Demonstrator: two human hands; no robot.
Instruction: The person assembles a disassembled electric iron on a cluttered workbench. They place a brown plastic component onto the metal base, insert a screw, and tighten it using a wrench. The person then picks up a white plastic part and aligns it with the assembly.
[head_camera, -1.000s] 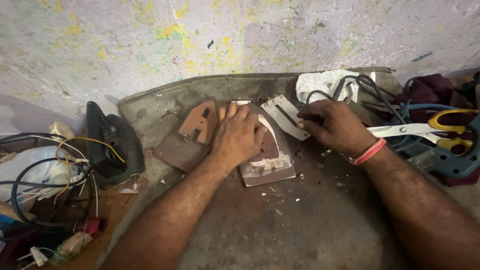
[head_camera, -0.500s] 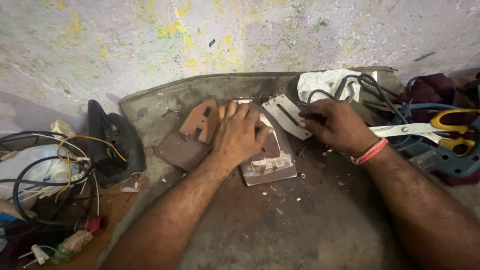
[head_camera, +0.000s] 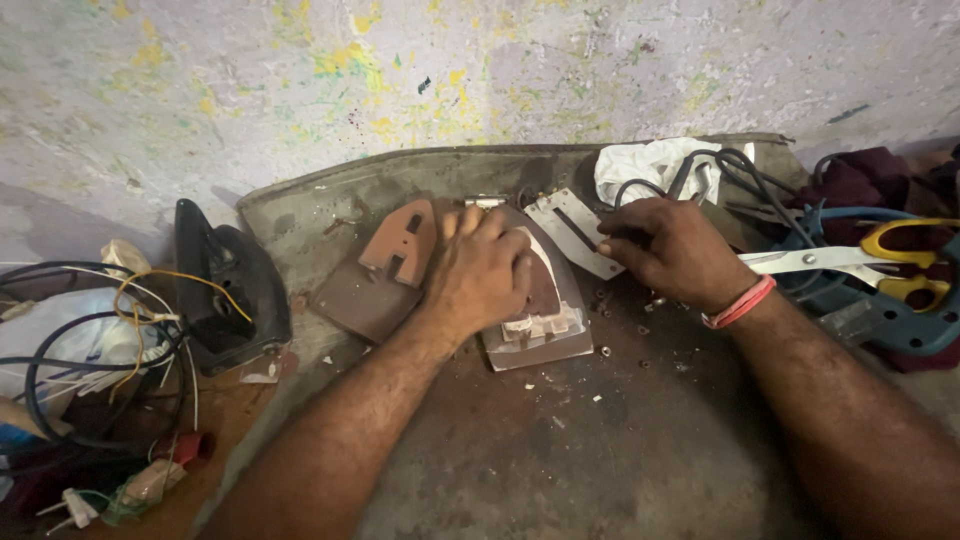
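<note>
A rough plaster wall (head_camera: 480, 70), grey-white and flecked with yellow, green and dark paint spatter, rises behind a grimy tabletop (head_camera: 560, 470) covered by a worn, stained grey mat. Dim, flat light falls evenly across the scene, and a reddish-brown surface (head_camera: 230, 440) shows at the mat's left edge.

Left hand (head_camera: 485, 275) presses flat on the iron soleplate (head_camera: 545, 320); right hand (head_camera: 672, 250) grips a black cord (head_camera: 700, 170).

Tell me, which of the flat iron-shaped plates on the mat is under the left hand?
The grey plate with the dark red centre lies under the left hand. The brown plate lies uncovered beside it, and the pale metal plate is by the right hand.
</note>
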